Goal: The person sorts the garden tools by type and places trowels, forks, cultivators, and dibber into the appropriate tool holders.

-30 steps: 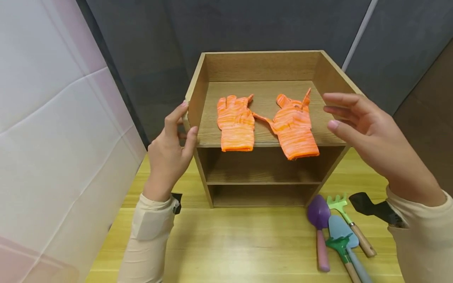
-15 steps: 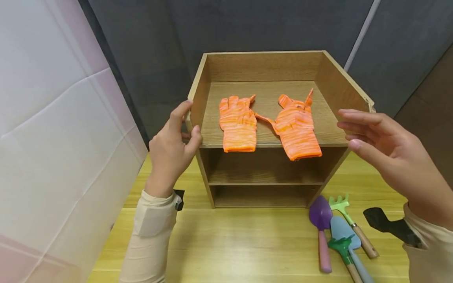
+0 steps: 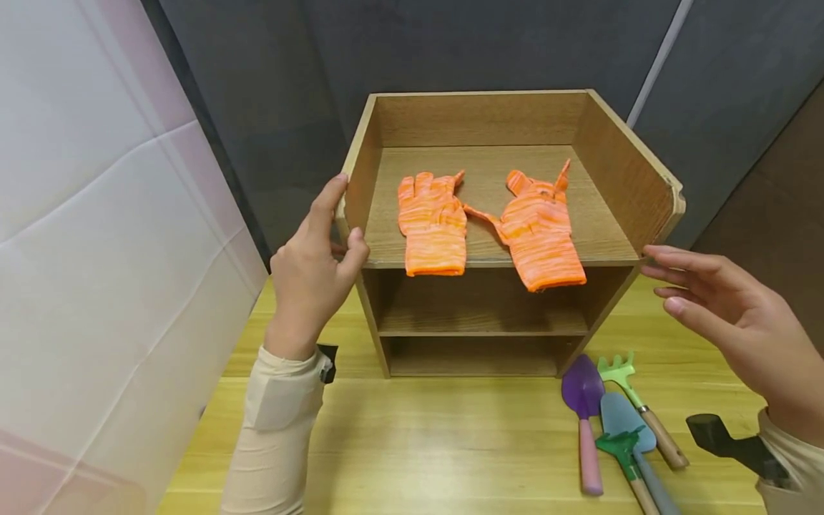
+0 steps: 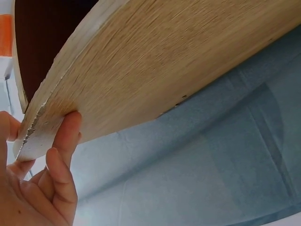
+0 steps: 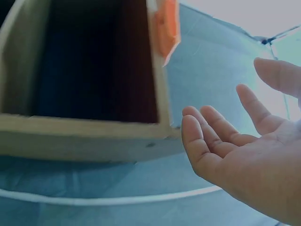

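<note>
A pale sheet (image 3: 116, 214) filled the left of the frame. Just left of centre, the left hand (image 3: 305, 275) pinched the front of the left side panel (image 4: 122, 70) of a wooden shelf unit (image 3: 483, 121), fingers against its outer face; that front edge was roughly chipped. The unit stood mid-frame on a yellow wooden table (image 3: 418, 443). Being board, it was probably stiff, awkwardly heavy for one hand and not very slippery; both side panels, clear of the chipped edges, looked the best hold. On its top board, near the centre, lay an orange knitted glove (image 3: 434, 225) and a second orange glove (image 3: 541, 232), cuffs overhanging the front; light and limp, they might slide if it tipped. At the lower right lay a purple trowel (image 3: 582, 390), a blue trowel (image 3: 621, 415) and a light green rake (image 3: 618, 372). At the right edge, the right hand (image 3: 747, 322) held nothing, fingers extended beside the unit's front corner; contact was unclear.
</note>
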A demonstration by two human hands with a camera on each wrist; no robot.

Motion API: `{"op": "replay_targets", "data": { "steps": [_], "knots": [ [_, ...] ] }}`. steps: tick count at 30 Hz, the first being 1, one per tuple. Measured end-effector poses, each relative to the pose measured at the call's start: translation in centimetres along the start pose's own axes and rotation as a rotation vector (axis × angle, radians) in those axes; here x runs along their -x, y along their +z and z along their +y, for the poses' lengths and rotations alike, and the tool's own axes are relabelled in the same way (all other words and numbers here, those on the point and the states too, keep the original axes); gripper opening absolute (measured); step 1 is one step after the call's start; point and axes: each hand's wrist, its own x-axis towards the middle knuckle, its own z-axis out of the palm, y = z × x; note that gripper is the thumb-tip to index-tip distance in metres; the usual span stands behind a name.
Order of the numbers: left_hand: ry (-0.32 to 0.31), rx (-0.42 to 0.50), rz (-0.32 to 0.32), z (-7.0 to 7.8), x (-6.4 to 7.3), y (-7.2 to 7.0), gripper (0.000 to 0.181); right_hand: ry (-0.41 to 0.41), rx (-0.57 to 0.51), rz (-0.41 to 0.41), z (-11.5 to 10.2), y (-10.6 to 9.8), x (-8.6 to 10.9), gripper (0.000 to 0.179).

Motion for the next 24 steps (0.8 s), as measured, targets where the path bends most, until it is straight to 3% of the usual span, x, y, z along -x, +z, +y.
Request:
{"op": "replay_targets", "data": {
  "steps": [5, 13, 19, 24],
  "knots": [
    [0.006, 0.004, -0.004, 0.0, 0.0, 0.0, 0.05, 0.024, 0.033, 0.012, 2.0, 0.0, 0.8, 0.048],
    [0.001, 0.008, -0.008, -0.2, 0.2, 0.0, 0.05, 0.072, -0.019, -0.022, 6.5, 0.0, 3.0, 0.045],
    [0.005, 0.02, -0.002, -0.1, 0.1, 0.0, 0.049, 0.135, -0.124, -0.016, 9.8, 0.0, 4.1, 0.04],
    [0.004, 0.015, -0.028, -0.1, 0.1, -0.1, 0.049, 0.231, -0.054, -0.009, 12.0, 0.2, 5.1, 0.04]
  ]
}}
